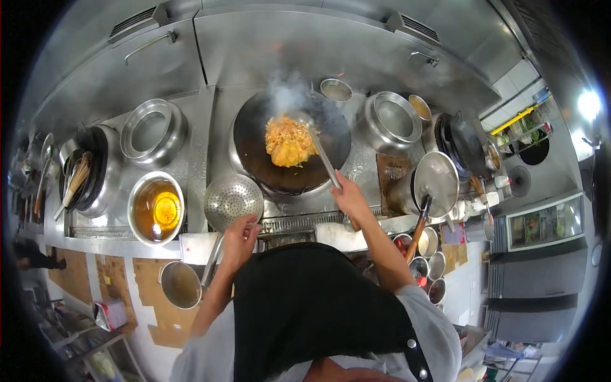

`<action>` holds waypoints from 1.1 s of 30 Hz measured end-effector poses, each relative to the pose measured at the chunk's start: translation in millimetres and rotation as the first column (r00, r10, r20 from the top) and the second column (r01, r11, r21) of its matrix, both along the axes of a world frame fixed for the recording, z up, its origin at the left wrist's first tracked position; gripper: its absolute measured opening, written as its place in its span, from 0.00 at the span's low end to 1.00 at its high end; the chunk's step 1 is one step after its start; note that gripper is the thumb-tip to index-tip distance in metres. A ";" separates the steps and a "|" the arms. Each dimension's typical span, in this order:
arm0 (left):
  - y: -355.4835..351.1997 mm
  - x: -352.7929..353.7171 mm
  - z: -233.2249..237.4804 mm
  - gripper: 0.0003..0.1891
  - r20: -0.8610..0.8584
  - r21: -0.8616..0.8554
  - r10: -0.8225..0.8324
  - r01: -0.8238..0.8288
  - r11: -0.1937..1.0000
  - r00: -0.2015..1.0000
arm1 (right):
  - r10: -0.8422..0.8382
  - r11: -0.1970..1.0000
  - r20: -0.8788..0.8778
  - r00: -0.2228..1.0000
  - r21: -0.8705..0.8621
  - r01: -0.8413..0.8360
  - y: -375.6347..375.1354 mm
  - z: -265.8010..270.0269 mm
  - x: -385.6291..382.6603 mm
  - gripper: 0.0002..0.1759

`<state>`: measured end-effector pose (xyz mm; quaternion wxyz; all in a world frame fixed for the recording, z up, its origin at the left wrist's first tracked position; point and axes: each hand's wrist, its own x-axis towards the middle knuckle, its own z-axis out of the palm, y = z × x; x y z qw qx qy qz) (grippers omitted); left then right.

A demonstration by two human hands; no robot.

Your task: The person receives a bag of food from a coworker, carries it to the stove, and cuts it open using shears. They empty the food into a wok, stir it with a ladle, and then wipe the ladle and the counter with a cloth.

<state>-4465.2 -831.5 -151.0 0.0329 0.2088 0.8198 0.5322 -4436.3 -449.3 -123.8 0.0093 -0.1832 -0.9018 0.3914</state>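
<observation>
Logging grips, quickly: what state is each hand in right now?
Left hand: curled beside the strainer; can't tell if holding anything.
Right hand: closed, holding the ladle.

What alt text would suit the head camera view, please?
A person's right hand holds a ladle in orange food in a steaming wok. The left hand is beside a perforated skimmer; a bowl of amber liquid stands farther left.

The location is a commercial kitchen. Central landmark: the wok (253, 148), with smoke above its food (289, 143). Steel panels (293, 48) stand behind it. Metal pots (154, 134) (390, 121) flank it on both sides. A perforated ladle (233, 203) lies just in front of it. A glass-front cabinet (545, 221) stands well to its right.
</observation>
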 end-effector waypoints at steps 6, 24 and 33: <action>38.3 30.5 8.1 0.15 0.078 -0.065 0.166 -0.161 0.985 0.983 | -0.032 0.812 0.005 0.999 -0.583 0.029 64.1 29.7 42.7 0.35; 85.2 115.0 20.4 0.15 0.111 -0.205 0.462 -0.434 0.877 0.880 | -0.559 -0.128 -0.015 0.829 -0.986 -0.104 340.4 73.3 -206.8 0.20; 96.7 116.5 10.7 0.15 0.103 -0.211 0.466 -0.439 0.873 0.879 | -0.461 -0.381 -0.398 0.793 -0.718 -0.582 352.9 64.6 -84.4 0.16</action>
